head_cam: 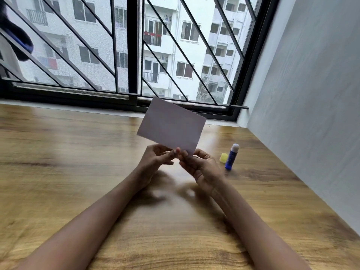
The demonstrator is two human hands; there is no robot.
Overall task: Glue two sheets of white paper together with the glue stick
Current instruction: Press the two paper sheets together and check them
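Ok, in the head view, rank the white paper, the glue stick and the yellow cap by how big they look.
1. white paper, held up by both hands, nearer the camera, so its size is exaggerated
2. glue stick, standing uncapped on the table
3. yellow cap, beside the glue stick

Both hands, left hand (155, 159) and right hand (198, 165), pinch the lower corner of the white paper (171, 126) above the worktop (78, 152). The uncapped glue stick (231, 157) stands near its yellow cap (223, 158).
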